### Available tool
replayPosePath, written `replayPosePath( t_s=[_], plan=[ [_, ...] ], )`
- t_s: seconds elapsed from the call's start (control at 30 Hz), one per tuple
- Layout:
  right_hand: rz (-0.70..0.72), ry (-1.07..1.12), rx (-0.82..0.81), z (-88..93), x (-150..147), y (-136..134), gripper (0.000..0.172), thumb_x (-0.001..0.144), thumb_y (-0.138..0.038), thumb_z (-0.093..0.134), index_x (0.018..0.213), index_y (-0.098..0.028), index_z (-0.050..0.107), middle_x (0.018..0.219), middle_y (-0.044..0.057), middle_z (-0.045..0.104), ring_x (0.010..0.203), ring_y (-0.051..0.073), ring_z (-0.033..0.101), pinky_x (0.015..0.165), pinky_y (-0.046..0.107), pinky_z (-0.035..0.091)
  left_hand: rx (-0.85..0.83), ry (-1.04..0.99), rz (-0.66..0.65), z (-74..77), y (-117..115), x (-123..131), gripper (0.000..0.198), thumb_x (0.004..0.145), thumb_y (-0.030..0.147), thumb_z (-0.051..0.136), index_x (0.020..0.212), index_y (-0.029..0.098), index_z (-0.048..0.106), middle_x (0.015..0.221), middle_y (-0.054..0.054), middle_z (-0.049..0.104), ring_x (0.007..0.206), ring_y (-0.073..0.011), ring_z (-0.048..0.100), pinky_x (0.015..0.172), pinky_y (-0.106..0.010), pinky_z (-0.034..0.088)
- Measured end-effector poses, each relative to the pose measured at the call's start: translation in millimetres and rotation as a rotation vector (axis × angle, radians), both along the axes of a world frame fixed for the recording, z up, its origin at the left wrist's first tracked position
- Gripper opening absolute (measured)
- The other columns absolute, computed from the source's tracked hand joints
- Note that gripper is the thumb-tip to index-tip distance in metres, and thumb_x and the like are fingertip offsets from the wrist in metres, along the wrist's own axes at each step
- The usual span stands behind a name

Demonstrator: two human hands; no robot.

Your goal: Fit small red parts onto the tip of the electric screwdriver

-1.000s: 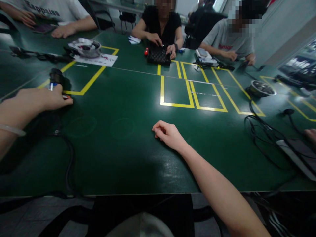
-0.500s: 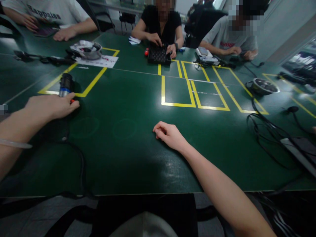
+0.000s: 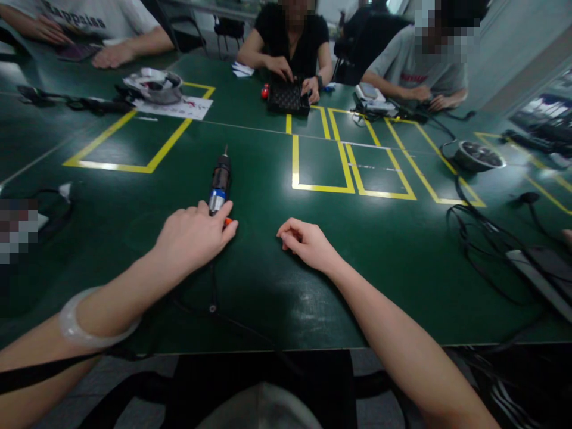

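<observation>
My left hand [image 3: 194, 235] is wrapped round the lower part of an electric screwdriver [image 3: 220, 182], black with a blue and silver band, its thin bit pointing away from me. A bit of orange shows by my thumb, and a dark cord [image 3: 213, 286] trails from the tool toward the table's front edge. To the right, my right hand [image 3: 306, 243] rests on the green table [image 3: 263, 286] with its fingers curled together. Nothing shows between those fingers.
Yellow tape frames [image 3: 322, 190] mark the table. A metal bowl [image 3: 163, 89] stands at the back left, another bowl [image 3: 479, 156] at the right near loose cables [image 3: 476, 238]. Across the table, a person's hands are at a black tray [image 3: 288, 98]; two other people sit there.
My left hand has moved right with the screwdriver, from the left tape frame to near the middle of the table. My right hand has stayed in place.
</observation>
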State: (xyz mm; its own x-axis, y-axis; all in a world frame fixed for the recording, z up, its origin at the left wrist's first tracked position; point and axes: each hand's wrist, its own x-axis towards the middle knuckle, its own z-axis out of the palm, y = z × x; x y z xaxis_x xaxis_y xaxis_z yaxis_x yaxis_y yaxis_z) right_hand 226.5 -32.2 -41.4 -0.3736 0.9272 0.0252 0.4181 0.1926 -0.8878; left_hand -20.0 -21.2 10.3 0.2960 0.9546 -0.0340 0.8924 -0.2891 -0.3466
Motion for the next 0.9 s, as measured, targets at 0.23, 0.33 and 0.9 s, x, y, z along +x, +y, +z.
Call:
replayPosePath(
  t_s=[0.23, 0.33, 0.9],
  plan=[
    [0.007, 0.016, 0.028, 3.3, 0, -3, 0.013, 0.094, -0.033, 0.059, 0.092, -0.02, 0.06, 0.077, -0.003, 0.065, 0.068, 0.011, 0.059, 0.068, 0.025, 0.043, 0.0, -0.138, -0.224, -4.5, -27, 65, 0.051, 0.105, 0.045, 0.042, 0.144, 0.017, 0.059, 0.129, -0.027, 0.064, 0.096, -0.0373, 0.07, 0.081, -0.043, 0.052],
    [0.005, 0.085, -0.024, 3.6, -1, -3, 0.017, 0.089, -0.035, 0.065, 0.088, -0.021, 0.055, 0.076, -0.003, 0.065, 0.066, 0.011, 0.059, 0.066, 0.025, 0.045, 0.013, -0.211, -0.272, -10.5, -29, 70, 0.055, 0.103, 0.046, 0.046, 0.147, 0.015, 0.055, 0.134, -0.027, 0.062, 0.101, -0.0375, 0.069, 0.084, -0.044, 0.051],
    [0.03, 0.398, -0.317, 9.6, 5, 3, 0.021, 0.078, -0.026, 0.069, 0.092, -0.018, 0.055, 0.071, -0.006, 0.057, 0.053, 0.006, 0.052, 0.043, 0.017, 0.037, -0.224, -0.798, -0.255, -10.3, -1, 23, 0.052, 0.101, 0.058, 0.041, 0.132, 0.025, 0.067, 0.157, -0.008, 0.049, 0.141, -0.0312, 0.049, 0.113, -0.048, 0.042]
  ],
)
